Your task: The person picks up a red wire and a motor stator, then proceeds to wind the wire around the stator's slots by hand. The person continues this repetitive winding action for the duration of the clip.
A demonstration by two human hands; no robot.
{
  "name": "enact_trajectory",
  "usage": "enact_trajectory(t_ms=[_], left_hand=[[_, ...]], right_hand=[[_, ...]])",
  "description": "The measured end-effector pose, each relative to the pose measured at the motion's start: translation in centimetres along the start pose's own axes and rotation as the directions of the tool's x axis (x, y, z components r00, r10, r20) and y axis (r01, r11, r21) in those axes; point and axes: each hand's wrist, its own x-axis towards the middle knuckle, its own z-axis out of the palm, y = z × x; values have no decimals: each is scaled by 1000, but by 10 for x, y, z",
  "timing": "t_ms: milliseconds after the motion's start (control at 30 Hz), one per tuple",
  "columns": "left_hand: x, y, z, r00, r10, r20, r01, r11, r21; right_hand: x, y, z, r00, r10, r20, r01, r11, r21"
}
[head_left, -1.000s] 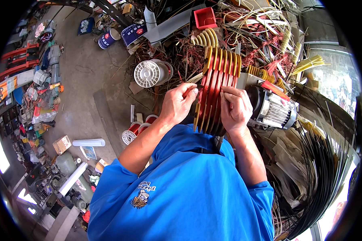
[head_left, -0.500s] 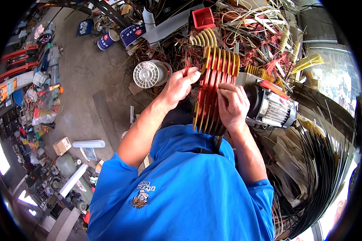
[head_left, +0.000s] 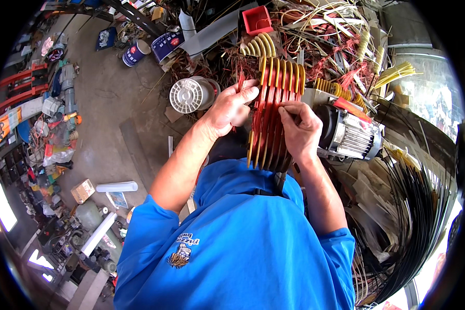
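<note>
In front of my chest stands a coil winding former (head_left: pixel 266 155), a row of yellow-rimmed discs with red wire (head_left: pixel 275 106) wound in the grooves between them. My left hand (head_left: pixel 231 109) is at its left side, thumb pressed toward the bent fingers, where loose red strands rise by the fingertips. The lower fingers of that hand are blurred. On the right side, my right hand (head_left: pixel 300 128) pinches at the red windings with thumb and forefinger, its other fingers curled. What lies exactly between the fingertips is partly hidden.
An electric motor (head_left: pixel 352 135) sits right of the former. Beyond lie a red tray (head_left: pixel 257 20), yellow curved formers (head_left: pixel 261 45) and tangled wire scraps. A white spool (head_left: pixel 187 96) stands at the left. Black rods (head_left: pixel 423 227) bundle at the right.
My left hand has shifted slightly down and left, its lower fingers moving. My right hand has turned a little, its fingers less tightly curled. The former stays almost in place.
</note>
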Motion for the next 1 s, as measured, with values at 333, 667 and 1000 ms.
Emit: enact_trajectory(t_ms=[333,667,1000], left_hand=[[-19,-2,0,972,107,-208,-95,993,65],[-15,-9,6,898,357,-258,-268,908,323],[-16,-13,16,863,462,-203,-326,817,475]], right_hand=[[19,7,-8,881,472,37,-445,797,408],[23,3,-5,909,415,38,-413,885,213],[32,-6,-15,804,584,112,-571,706,419]])
